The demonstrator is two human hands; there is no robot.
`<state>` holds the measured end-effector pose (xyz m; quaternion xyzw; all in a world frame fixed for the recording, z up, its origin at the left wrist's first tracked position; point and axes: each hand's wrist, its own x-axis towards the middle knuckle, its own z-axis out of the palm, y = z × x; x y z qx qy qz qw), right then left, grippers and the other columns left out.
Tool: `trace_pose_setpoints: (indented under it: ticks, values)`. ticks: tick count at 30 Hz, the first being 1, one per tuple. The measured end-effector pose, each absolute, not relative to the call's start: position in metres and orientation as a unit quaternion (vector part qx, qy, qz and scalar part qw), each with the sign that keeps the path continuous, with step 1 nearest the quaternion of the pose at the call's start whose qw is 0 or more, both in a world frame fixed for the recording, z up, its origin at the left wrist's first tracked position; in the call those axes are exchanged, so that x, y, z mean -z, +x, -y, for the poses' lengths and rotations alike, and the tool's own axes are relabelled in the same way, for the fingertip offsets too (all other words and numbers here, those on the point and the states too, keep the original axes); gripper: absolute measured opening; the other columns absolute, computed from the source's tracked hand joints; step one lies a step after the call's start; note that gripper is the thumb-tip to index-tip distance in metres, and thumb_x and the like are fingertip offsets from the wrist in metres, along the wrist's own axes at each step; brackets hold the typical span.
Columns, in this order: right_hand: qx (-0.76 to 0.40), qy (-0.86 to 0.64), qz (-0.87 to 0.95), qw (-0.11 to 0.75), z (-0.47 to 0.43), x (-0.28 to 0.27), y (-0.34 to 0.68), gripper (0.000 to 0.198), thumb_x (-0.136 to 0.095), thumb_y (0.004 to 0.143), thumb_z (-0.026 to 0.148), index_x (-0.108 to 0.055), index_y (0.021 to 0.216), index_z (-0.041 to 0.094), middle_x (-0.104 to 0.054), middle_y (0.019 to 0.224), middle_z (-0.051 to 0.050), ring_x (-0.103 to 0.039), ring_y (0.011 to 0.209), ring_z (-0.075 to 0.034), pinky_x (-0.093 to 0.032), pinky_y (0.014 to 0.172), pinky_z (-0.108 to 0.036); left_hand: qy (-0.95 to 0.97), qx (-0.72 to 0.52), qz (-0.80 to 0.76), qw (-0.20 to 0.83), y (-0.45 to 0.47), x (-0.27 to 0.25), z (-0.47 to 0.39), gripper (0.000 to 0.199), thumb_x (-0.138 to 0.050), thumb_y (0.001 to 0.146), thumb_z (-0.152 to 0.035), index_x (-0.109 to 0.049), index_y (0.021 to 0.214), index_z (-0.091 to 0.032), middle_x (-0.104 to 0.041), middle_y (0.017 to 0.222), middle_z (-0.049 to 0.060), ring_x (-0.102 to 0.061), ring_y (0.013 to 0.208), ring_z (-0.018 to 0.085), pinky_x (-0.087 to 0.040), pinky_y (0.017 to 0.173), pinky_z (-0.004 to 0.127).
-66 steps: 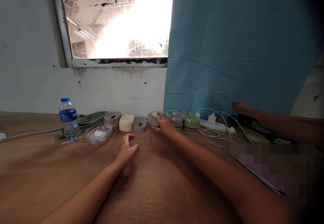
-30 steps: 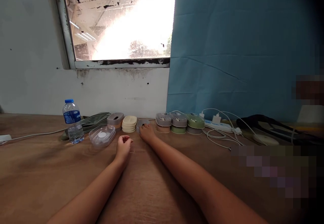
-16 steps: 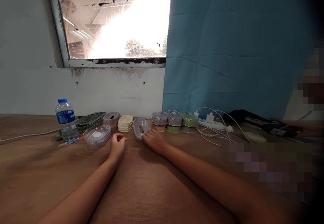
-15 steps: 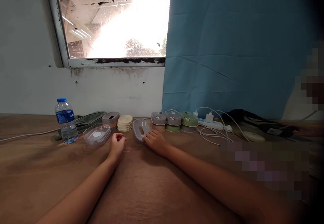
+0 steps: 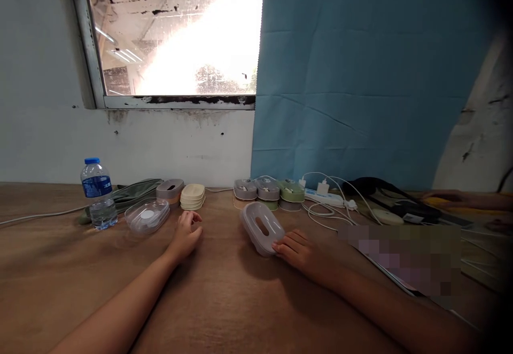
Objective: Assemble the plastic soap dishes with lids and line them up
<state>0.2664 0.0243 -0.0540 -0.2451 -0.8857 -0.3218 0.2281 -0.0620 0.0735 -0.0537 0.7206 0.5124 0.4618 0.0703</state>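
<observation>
The person's right forearm extends in from the lower right, and the right hand [image 5: 302, 252] is palm-down above the bench [image 5: 220, 306], its bent fingers gripping the near right corner of a slotted cover [image 5: 253, 231]. Tilted just left of that hand, the cover is glossy pale grey, round-cornered, with an oval opening. The left hand [image 5: 185, 235], half curled, holds nothing, thumb apart, near a cream stack [image 5: 193, 196].
</observation>
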Motion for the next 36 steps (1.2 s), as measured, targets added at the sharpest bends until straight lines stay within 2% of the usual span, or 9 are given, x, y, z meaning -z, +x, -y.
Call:
trace_pose_setpoints:
  ticks: [7,12,16,18,20,23,30,34,36]
  values:
    - [0.245,-0.267,0.9,0.242,-0.028,0.051,0.263,0.02,-0.036,0.093,0.023,-0.055,0.097,0.016,-0.065,0.092,-0.007,-0.061,0.078,-0.018,-0.042,0.064,-0.031,0.755,-0.38,-0.534,-0.001,-0.068,0.05,-0.07,0.012,-0.044,0.069,-0.016,-0.052,0.077,-0.018,-0.053,0.086,0.005,-0.05,0.086,0.021,-0.04,0.077,0.036]
    - [0.185,-0.297,0.905,0.241,-0.025,0.049,0.264,0.017,-0.041,0.091,0.025,-0.055,0.097,0.017,-0.065,0.093,-0.008,-0.061,0.077,-0.019,-0.046,0.065,-0.031,0.76,-0.279,-0.555,-0.19,-0.063,0.052,-0.082,0.016,-0.045,0.073,-0.015,-0.057,0.084,-0.016,-0.057,0.093,0.011,-0.05,0.091,0.026,-0.037,0.08,0.039]
    - [0.162,-0.317,0.906,0.228,-0.023,0.049,0.265,0.016,-0.043,0.089,0.024,-0.055,0.099,0.018,-0.063,0.096,-0.008,-0.06,0.078,-0.019,-0.047,0.066,-0.031,0.771,-0.207,-0.525,-0.294,-0.05,0.044,-0.117,0.029,-0.037,0.081,-0.011,-0.057,0.102,-0.01,-0.051,0.119,0.018,-0.044,0.109,0.028,-0.028,0.095,0.038]
    - [0.149,-0.326,0.907,0.223,-0.023,0.049,0.266,0.016,-0.043,0.089,0.023,-0.054,0.1,0.019,-0.063,0.097,-0.008,-0.06,0.081,-0.019,-0.048,0.069,-0.031,0.76,-0.204,-0.543,-0.293,-0.044,0.038,-0.136,0.033,-0.032,0.083,-0.009,-0.056,0.106,-0.007,-0.05,0.122,0.02,-0.043,0.112,0.029,-0.026,0.096,0.038]
    - [0.126,-0.333,0.907,0.224,-0.022,0.048,0.267,0.016,-0.044,0.088,0.023,-0.054,0.1,0.019,-0.062,0.098,-0.008,-0.059,0.084,-0.02,-0.048,0.072,-0.032,0.744,-0.205,-0.568,-0.286,-0.041,0.035,-0.152,0.034,-0.031,0.083,-0.008,-0.057,0.103,-0.004,-0.058,0.109,0.023,-0.046,0.107,0.031,-0.026,0.094,0.041]
    - [0.084,-0.338,0.909,0.227,-0.021,0.046,0.267,0.016,-0.044,0.089,0.023,-0.054,0.1,0.019,-0.06,0.098,-0.007,-0.058,0.086,-0.019,-0.048,0.074,-0.031,0.732,-0.211,-0.591,-0.265,-0.04,0.033,-0.167,0.032,-0.033,0.082,-0.008,-0.059,0.099,-0.006,-0.065,0.089,0.021,-0.051,0.1,0.031,-0.029,0.089,0.042]
    - [0.033,-0.344,0.903,0.255,-0.023,0.051,0.268,0.012,-0.046,0.089,0.026,-0.053,0.096,0.019,-0.059,0.095,-0.006,-0.058,0.084,-0.018,-0.048,0.073,-0.028,0.69,-0.259,-0.637,-0.226,-0.05,0.019,-0.164,0.025,-0.04,0.08,-0.018,-0.057,0.099,-0.015,-0.065,0.09,0.015,-0.053,0.093,0.031,-0.033,0.079,0.041]
    - [0.035,-0.378,0.862,0.335,-0.025,0.053,0.272,0.018,-0.047,0.089,0.033,-0.051,0.095,0.017,-0.057,0.086,-0.006,-0.056,0.071,-0.017,-0.048,0.063,-0.028,0.717,-0.292,-0.603,-0.191,-0.047,0.019,-0.123,0.022,-0.042,0.082,-0.027,-0.054,0.098,-0.018,-0.063,0.093,0.007,-0.055,0.088,0.023,-0.037,0.078,0.033]
    - [0.046,-0.407,0.823,0.393,-0.027,0.053,0.274,0.019,-0.048,0.087,0.036,-0.05,0.09,0.017,-0.053,0.077,-0.004,-0.052,0.061,-0.015,-0.045,0.056,-0.027,0.778,-0.344,-0.518,-0.089,-0.043,0.022,-0.091,0.02,-0.043,0.083,-0.028,-0.055,0.095,-0.018,-0.062,0.091,0.006,-0.055,0.082,0.02,-0.039,0.075,0.03]
